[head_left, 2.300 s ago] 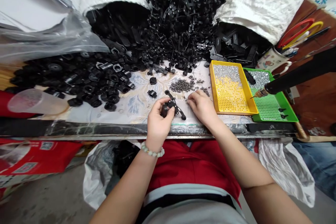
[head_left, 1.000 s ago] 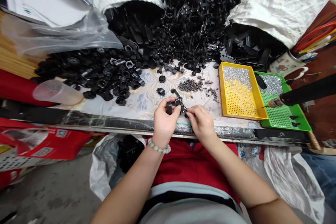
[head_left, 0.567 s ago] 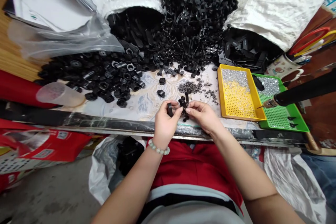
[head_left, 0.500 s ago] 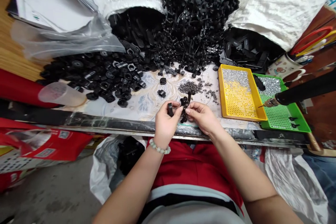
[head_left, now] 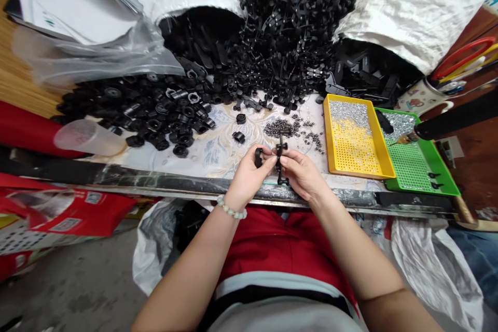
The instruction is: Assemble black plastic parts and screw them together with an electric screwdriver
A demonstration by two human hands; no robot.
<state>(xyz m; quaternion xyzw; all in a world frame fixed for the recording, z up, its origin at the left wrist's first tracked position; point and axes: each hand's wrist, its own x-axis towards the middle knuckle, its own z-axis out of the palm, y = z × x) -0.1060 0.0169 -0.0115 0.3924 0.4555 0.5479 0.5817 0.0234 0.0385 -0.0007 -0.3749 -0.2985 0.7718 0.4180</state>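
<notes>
Between my two hands, above the front of the table, is a slim black jointed plastic part (head_left: 280,168), turned roughly upright with knobs at its ends. My left hand (head_left: 249,171) pinches it from one side with thumb and fingertips. A black ring-shaped piece (head_left: 258,157) also sits in the curl of my left fingers. From the other side my right hand (head_left: 303,174) grips the jointed part, its fingers closed. Two loose black ring pieces, one nearer (head_left: 238,137) and one farther (head_left: 241,119), lie on the table beyond my left hand. Small dark metal bits (head_left: 278,127) are heaped just past the hands.
Black ring parts (head_left: 163,109) pile up at left beside a clear cup (head_left: 89,137). Black jointed parts (head_left: 288,36) spill from white sacks at the back. At right stand a yellow tray (head_left: 360,174), a green tray (head_left: 447,176), a dark screwdriver-like tool (head_left: 459,119) and a mug (head_left: 416,98).
The jointed part has been turned between my fingers and now stands straighter. Both hands stay close together, with the black ring still in my left fingers.
</notes>
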